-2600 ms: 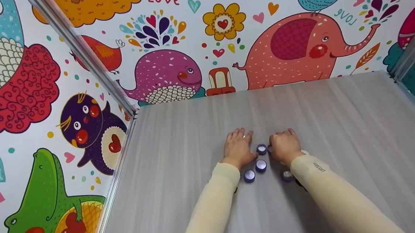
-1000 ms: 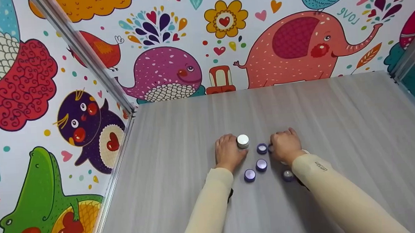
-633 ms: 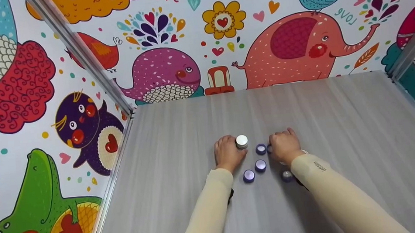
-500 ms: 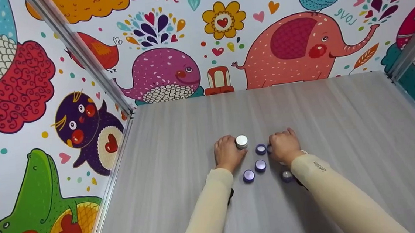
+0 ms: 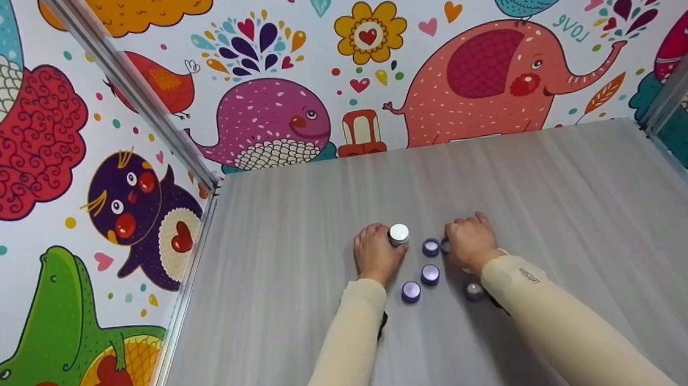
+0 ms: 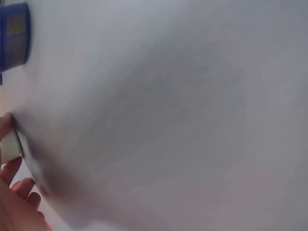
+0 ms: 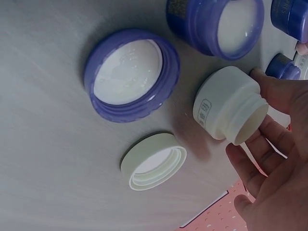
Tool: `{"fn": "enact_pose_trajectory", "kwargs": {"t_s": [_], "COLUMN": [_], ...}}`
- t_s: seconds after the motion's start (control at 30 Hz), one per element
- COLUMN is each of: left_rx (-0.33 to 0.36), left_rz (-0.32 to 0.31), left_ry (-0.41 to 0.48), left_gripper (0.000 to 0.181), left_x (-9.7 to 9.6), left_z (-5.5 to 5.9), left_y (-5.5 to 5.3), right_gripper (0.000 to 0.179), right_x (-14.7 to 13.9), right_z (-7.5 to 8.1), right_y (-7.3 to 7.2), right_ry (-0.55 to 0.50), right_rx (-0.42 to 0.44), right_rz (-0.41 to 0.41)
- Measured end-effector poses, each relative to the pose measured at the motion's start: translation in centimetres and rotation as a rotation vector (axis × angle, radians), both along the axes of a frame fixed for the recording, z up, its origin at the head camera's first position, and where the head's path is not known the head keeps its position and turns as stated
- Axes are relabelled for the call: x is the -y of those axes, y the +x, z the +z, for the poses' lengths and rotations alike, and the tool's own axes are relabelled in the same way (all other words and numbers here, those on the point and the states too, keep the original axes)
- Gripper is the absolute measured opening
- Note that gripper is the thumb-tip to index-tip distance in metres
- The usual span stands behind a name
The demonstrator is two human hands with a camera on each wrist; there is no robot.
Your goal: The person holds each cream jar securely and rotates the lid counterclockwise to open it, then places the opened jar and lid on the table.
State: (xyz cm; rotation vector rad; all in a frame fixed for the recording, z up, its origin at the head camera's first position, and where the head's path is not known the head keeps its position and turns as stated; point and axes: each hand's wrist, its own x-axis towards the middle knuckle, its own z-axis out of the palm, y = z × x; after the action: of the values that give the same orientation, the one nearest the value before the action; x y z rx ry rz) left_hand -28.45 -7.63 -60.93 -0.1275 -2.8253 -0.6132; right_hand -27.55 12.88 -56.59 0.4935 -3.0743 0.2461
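In the head view my left hand (image 5: 378,256) grips a small white jar (image 5: 399,234) with a pale round top, thumb in front and fingers behind. Only a slice of that white jar (image 6: 10,147) shows in the left wrist view. My right hand (image 5: 472,243) holds a second white jar between thumb and fingers, seen in the right wrist view as an uncapped jar (image 7: 224,103) with a bare neck. Near it lies a white cap (image 7: 153,162) with its hollow side showing. A purple round piece with a white inside (image 7: 130,74) sits close by.
Purple round pieces stand between and in front of the hands: one (image 5: 430,247), another (image 5: 429,274), a third (image 5: 411,291). One more (image 5: 474,291) sits by the right forearm. Printed walls border the grey table (image 5: 297,221) at the back and sides.
Since the oldest frame my left hand has shifted slightly left, and the white jar, hidden before, now shows in its grip. The right hand looks unmoved. The head view has drifted slightly.
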Motion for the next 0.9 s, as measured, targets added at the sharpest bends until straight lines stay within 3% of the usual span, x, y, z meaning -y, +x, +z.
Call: {"fn": "enact_pose_trajectory", "kwargs": {"t_s": [0.23, 0.5, 0.9], "left_rx": [0.005, -0.055, -0.038], "left_rz": [-0.02, -0.022, -0.012], "left_ry": [0.047, 0.042, 0.022], "left_gripper": [0.038, 0.038, 0.038], "left_x": [0.5, 0.9, 1.7], "left_z": [0.2, 0.3, 0.6], "left_y": [0.1, 0.0, 0.7], "right_gripper": [0.014, 0.013, 0.022], "right_x": [0.1, 0.0, -0.2], "right_z": [-0.1, 0.1, -0.1], "right_y": [-0.2, -0.1, -0.3], "right_ry": [0.006, 0.008, 0.03], "right_rx": [-0.003, -0.007, -0.016], "right_rz": [0.0, 0.001, 0.014]}}
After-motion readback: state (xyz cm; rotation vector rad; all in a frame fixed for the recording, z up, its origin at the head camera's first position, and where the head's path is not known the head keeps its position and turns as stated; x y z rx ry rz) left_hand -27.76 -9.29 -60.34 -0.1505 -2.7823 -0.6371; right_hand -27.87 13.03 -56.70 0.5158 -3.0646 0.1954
